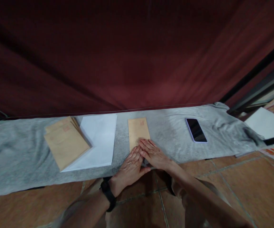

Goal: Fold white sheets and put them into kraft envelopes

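A single brown envelope (pixel 138 128) with small red print in its upper right corner lies on the grey cloth (pixel 167 136) in front of me. My left hand (pixel 132 164) rests flat over its near left part, fingers stretched out. Beside it, my right hand (pixel 152 153) also lies flat, its fingertips touching the envelope and meeting the left fingers. The envelope's near end is hidden under both hands. To the left, a pile of brown envelopes (pixel 65 141) sits partly on top of a stack of white paper (pixel 101 142).
A phone in a lilac case (pixel 196 130) lies on the cloth to the right. Behind the cloth hangs a dark red curtain (pixel 132 63). At the far right are a dark metal frame (pixel 258 71) and a white sheet (pixel 267 122). Brown floor tiles (pixel 241 180) lie below.
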A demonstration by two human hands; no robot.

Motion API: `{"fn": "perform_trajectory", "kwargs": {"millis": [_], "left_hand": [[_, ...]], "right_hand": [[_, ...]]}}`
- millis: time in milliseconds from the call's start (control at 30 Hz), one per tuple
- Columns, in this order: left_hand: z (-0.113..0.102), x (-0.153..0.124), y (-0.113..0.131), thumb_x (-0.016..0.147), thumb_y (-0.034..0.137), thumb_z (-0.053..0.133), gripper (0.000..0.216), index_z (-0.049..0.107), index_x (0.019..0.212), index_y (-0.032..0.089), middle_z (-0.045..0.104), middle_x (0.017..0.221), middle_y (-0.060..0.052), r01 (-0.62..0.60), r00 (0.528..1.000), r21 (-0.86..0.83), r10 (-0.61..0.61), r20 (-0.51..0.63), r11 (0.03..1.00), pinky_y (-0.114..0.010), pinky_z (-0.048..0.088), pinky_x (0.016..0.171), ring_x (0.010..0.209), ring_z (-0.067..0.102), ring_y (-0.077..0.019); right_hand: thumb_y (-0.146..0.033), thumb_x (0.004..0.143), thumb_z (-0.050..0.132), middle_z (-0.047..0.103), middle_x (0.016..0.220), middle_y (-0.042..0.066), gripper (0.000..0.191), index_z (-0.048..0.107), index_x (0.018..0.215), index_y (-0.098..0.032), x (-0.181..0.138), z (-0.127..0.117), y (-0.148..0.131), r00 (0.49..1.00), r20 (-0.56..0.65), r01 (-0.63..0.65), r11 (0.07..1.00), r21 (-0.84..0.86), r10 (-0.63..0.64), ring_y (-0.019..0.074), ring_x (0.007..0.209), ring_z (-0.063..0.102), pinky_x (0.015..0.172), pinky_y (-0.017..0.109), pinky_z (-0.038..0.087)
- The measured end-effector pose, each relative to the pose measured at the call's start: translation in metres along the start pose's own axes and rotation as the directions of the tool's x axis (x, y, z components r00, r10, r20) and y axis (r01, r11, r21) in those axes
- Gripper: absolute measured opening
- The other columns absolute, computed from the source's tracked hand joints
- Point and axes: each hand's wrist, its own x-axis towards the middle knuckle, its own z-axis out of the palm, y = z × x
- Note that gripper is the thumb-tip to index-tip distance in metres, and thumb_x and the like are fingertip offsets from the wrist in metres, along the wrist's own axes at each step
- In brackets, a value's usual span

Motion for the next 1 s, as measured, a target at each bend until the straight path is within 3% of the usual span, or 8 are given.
{"fn": "perform_trajectory", "kwargs": {"millis": [167, 267, 400, 567, 633, 800, 867, 1000], "left_hand": [[-0.007, -0.001, -0.001, 0.097, 0.068, 0.036, 0.085, 0.030, 0.155, 0.005, 0.035, 0.161, -0.023, -0.001, 0.998, 0.009, 0.001, 0.065, 1.000, -0.048, 0.032, 0.121, 0.152, 0.028, -0.0316], [-0.008, -0.002, -0.001, 0.096, 0.069, 0.036, 0.085, 0.026, 0.158, 0.010, 0.029, 0.164, -0.020, -0.022, 0.997, 0.017, 0.021, 0.080, 1.000, -0.047, 0.029, 0.123, 0.153, 0.025, -0.0304], [-0.008, -0.004, -0.001, 0.098, 0.066, 0.037, 0.079, 0.022, 0.160, 0.021, 0.022, 0.168, -0.013, -0.045, 0.997, 0.040, 0.043, 0.063, 0.998, -0.048, 0.025, 0.125, 0.155, 0.020, -0.0279], [-0.005, -0.007, 0.001, 0.098, 0.064, 0.038, 0.077, 0.026, 0.159, 0.019, 0.026, 0.166, -0.014, -0.052, 0.999, 0.088, 0.052, -0.001, 0.995, -0.048, 0.024, 0.125, 0.155, 0.021, -0.0278], [-0.003, -0.007, 0.002, 0.098, 0.065, 0.038, 0.079, 0.028, 0.159, 0.016, 0.029, 0.165, -0.015, -0.065, 0.998, 0.097, 0.067, -0.015, 0.993, -0.047, 0.026, 0.125, 0.154, 0.024, -0.0279], [0.003, -0.010, 0.003, 0.096, 0.067, 0.039, 0.081, 0.042, 0.150, 0.007, 0.045, 0.155, -0.020, -0.053, 0.999, 0.084, 0.054, -0.009, 0.995, -0.045, 0.034, 0.121, 0.148, 0.038, -0.0296], [0.004, -0.011, 0.004, 0.096, 0.068, 0.040, 0.081, 0.043, 0.149, 0.008, 0.047, 0.154, -0.019, -0.033, 0.999, 0.072, 0.034, -0.010, 0.997, -0.045, 0.034, 0.121, 0.147, 0.039, -0.0294], [0.000, -0.009, 0.007, 0.093, 0.068, 0.048, 0.085, 0.035, 0.154, 0.010, 0.037, 0.161, -0.017, -0.041, 0.999, 0.068, 0.042, -0.009, 0.997, -0.045, 0.032, 0.122, 0.151, 0.032, -0.0287]], "right_hand": [[-0.050, 0.108, 0.017, 0.026, 0.166, 0.008, 0.063, 0.025, 0.160, -0.016, 0.014, -0.002, 0.014, 0.993, 0.051, -0.108, 0.994, 0.000, 0.108, 0.0183, 0.154, 0.023, 0.127, 0.043, 0.021], [-0.050, 0.107, 0.016, 0.024, 0.166, 0.007, 0.063, 0.023, 0.161, -0.018, 0.020, 0.000, 0.022, 0.989, 0.046, -0.140, 0.989, -0.042, 0.142, 0.0196, 0.154, 0.022, 0.127, 0.045, 0.019], [-0.047, 0.107, 0.016, 0.022, 0.167, 0.007, 0.062, 0.023, 0.161, -0.017, 0.027, 0.000, 0.032, 0.981, 0.028, -0.187, 0.978, -0.092, 0.190, 0.0206, 0.154, 0.021, 0.127, 0.044, 0.019], [-0.046, 0.107, 0.018, 0.027, 0.165, 0.010, 0.062, 0.027, 0.160, -0.014, 0.032, -0.008, 0.040, 0.962, 0.001, -0.271, 0.958, -0.095, 0.272, 0.0229, 0.154, 0.023, 0.126, 0.046, 0.019], [-0.047, 0.108, 0.017, 0.028, 0.165, 0.009, 0.061, 0.026, 0.160, -0.017, 0.035, -0.012, 0.037, 0.972, 0.015, -0.232, 0.971, -0.048, 0.233, 0.0215, 0.154, 0.022, 0.127, 0.046, 0.018], [-0.047, 0.109, 0.015, 0.028, 0.165, 0.001, 0.057, 0.032, 0.158, -0.026, 0.041, -0.012, 0.018, 0.985, 0.155, 0.051, 0.990, 0.131, -0.071, 0.0138, 0.154, 0.021, 0.128, 0.040, 0.015], [-0.048, 0.109, 0.016, 0.029, 0.165, -0.001, 0.055, 0.036, 0.156, -0.028, 0.044, -0.010, 0.016, 0.979, 0.183, 0.058, 0.988, 0.142, -0.084, 0.0144, 0.154, 0.021, 0.129, 0.041, 0.013], [-0.044, 0.109, 0.018, 0.027, 0.166, -0.003, 0.053, 0.033, 0.157, -0.029, 0.050, -0.005, 0.028, 0.987, 0.155, -0.043, 0.997, 0.058, 0.033, 0.0167, 0.154, 0.021, 0.128, 0.043, 0.015]]}}
